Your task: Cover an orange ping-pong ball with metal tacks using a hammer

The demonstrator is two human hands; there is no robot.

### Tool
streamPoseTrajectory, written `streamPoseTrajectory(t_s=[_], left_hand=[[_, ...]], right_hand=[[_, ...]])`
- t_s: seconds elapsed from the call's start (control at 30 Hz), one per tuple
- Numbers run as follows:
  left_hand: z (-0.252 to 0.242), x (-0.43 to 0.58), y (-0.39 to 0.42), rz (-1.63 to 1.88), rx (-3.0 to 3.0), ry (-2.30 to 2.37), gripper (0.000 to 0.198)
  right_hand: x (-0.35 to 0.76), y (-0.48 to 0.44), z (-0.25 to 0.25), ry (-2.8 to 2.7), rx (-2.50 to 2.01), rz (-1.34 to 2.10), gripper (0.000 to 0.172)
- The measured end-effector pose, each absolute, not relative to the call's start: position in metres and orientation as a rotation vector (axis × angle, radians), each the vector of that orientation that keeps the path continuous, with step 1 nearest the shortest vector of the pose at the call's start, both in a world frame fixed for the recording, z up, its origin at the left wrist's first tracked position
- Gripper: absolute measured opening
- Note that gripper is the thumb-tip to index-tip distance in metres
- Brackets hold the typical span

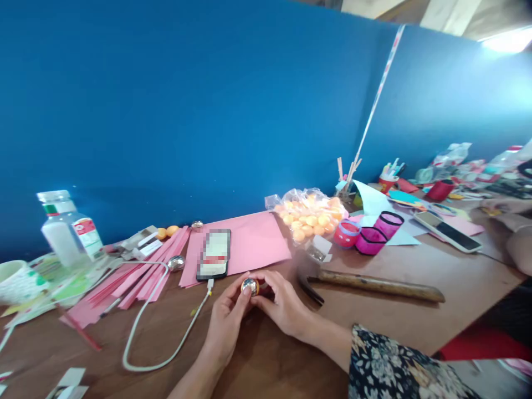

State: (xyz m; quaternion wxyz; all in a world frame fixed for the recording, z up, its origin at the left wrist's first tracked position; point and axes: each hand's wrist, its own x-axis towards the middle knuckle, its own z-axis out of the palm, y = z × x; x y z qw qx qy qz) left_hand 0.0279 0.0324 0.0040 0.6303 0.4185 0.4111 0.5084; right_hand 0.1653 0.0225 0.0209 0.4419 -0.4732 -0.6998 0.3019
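My left hand (226, 321) and my right hand (282, 305) meet over the brown table (394, 327), fingertips pinched together on a small ball (250, 286) partly wrapped in silver foil, with orange showing at its edge. Just behind the ball lies a phone (214, 254) on a pink paper sheet (253, 244), with a white charging cable (153, 327) plugged into it. A wooden-handled hammer (374, 285) lies right beside my right hand.
A clear bag of orange balls (310, 215) and pink paper cups (378, 233) sit behind the hammer. Pink strips (137, 274), a foil-wrapped ball (177, 262), a white bottle (68, 227) and a cup (16, 280) lie left. Another person's arm (517, 238) and phone (446, 231) are at right. Blue wall behind.
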Motion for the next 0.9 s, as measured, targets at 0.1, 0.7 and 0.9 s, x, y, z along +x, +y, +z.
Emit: streamPoseTrajectory(t_s=[0.1, 0.7, 0.9], left_hand=[[0.004, 0.027, 0.033, 1.129, 1.008, 0.984, 0.048], [0.005, 0.032, 0.032, 1.040, 1.251, 1.090, 0.039], [0.002, 0.032, 0.032, 1.017, 1.288, 1.104, 0.039]], right_hand=[[0.173, 0.015, 0.032, -1.770, -1.177, 0.713, 0.042], [0.309, 0.063, 0.050, -2.266, -1.941, -0.193, 0.012], [0.307, 0.072, 0.043, -2.298, -2.051, -0.191, 0.013]])
